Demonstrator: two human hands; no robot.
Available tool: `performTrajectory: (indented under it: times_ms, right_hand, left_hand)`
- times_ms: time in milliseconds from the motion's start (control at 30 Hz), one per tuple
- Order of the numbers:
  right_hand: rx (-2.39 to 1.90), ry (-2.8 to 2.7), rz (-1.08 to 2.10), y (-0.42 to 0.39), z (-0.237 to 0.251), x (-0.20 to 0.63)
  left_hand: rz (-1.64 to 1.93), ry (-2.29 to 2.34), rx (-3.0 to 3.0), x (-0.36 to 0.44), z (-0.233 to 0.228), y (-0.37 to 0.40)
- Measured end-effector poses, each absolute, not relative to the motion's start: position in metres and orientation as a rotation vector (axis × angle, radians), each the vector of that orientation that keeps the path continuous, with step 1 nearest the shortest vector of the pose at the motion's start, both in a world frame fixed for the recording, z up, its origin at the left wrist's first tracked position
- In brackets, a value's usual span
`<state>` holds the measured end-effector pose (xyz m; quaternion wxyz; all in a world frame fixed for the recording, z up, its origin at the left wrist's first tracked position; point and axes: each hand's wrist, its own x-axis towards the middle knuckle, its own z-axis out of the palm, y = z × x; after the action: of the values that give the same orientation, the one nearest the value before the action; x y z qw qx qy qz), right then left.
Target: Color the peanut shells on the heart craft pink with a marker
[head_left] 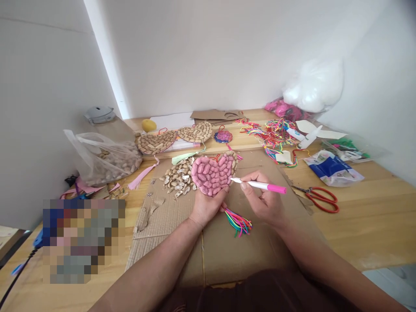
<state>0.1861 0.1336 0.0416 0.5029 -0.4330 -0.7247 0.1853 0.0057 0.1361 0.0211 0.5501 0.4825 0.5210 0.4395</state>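
One heart point(212, 175) covered in peanuts, mostly coloured pink, is held by the left hand point(208, 206), whose fingers grip its lower edge. Opposite, the right hand point(266, 203) has its fingers pinched on a white marker point(260, 185) with a pink end, its tip at the heart's side; contact cannot be told. Just below the left fingers is a multicoloured tassel point(238, 223); beyond them, leftward, lie peanut shells point(178, 182) on cardboard point(234, 255). Red-handled scissors point(320, 199) rest on the counter point(367, 234), right of the right fingers.
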Motion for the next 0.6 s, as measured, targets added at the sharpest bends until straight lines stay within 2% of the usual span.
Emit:
performTrajectory:
  times_ms: [333,600]
  right_hand:
    - [-1.079,-1.687,0.524,0.1337,0.0432,0.1855]
    - [-1.088,-1.801,0.397,0.1304,0.0471,0.1828]
  left_hand:
    - [1.034,1.268,1.184,0.0064,0.018,0.1361]
    - [1.02,1.273,1.192,0.0052,0.0176,0.1355]
